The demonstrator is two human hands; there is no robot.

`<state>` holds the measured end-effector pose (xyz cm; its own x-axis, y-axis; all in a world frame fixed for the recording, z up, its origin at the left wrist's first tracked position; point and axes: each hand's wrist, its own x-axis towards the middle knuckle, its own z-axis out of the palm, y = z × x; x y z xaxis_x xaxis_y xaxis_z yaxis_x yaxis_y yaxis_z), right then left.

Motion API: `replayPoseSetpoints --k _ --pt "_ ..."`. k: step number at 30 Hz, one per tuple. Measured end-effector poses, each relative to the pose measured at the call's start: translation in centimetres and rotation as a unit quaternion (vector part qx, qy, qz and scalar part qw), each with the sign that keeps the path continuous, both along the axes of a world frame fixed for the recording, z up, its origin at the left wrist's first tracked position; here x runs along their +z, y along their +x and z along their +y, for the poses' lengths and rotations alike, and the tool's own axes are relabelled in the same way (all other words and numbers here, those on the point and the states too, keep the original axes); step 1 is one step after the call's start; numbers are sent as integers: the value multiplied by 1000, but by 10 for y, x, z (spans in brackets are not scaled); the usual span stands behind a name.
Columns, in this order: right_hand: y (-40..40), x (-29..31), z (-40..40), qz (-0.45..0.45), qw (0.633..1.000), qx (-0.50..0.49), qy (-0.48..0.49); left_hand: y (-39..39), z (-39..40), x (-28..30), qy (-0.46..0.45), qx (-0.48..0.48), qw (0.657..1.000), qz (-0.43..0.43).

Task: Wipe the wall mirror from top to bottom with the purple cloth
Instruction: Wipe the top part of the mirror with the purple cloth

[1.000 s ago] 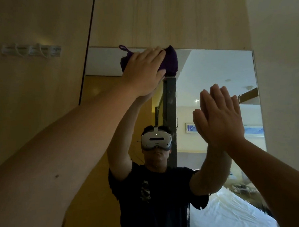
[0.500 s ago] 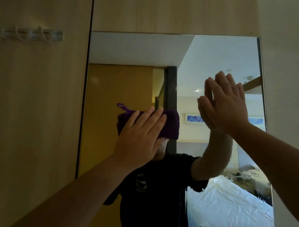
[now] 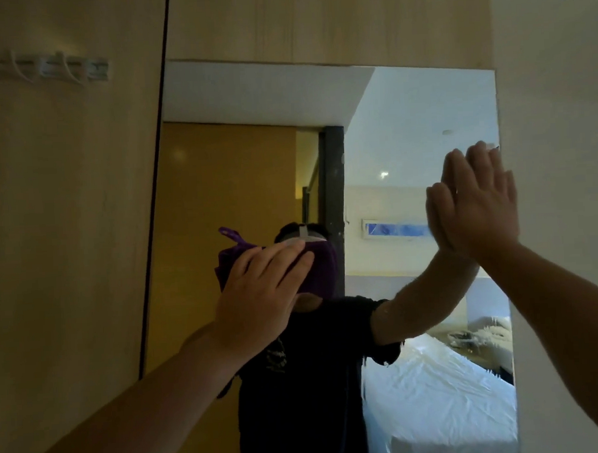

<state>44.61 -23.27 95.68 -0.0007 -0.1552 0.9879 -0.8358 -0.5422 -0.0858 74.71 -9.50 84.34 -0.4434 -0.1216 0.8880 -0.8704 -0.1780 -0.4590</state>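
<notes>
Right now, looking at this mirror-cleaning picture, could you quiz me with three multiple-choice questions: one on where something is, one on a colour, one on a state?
1. Where is the cloth?
A. On the coat hooks
B. Pressed to the mirror under the left hand
C. On the bed

2. What colour is the cloth?
A. Purple
B. White
C. Green

3. How is the right hand?
A. In a fist
B. Gripping a bottle
C. Flat and open on the mirror

Answers:
1 B: the left hand pins it against the mirror.
2 A: purple fabric shows past the fingers.
3 C: the palm lies flat on the glass near the right edge.

No readable text, label or number anywhere.
</notes>
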Motion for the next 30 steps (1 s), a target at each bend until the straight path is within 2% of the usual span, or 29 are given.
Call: replayPoseSetpoints --k 5,9,14,18,22,26,30 --pt "0 -3 4 4 1000 6 -5 -7 -5 11 -40 -13 999 30" --pt "-2 -4 0 6 1000 14 -10 -28 -5 44 -57 -52 995 56" --pt "-4 -5 -2 14 1000 16 -10 -71 1 136 -64 -45 991 111" --pt "-3 -4 -5 18 1000 9 -8 -95 -2 215 -70 -15 991 112" --pt "-3 -4 -7 21 1000 2 -9 -121 -11 267 -48 -4 992 117" --pt "-2 -4 -8 16 1000 -1 -15 -130 -31 274 40 23 995 93" --pt "0 -4 -7 13 1000 -4 -23 -124 -42 261 41 52 994 83"
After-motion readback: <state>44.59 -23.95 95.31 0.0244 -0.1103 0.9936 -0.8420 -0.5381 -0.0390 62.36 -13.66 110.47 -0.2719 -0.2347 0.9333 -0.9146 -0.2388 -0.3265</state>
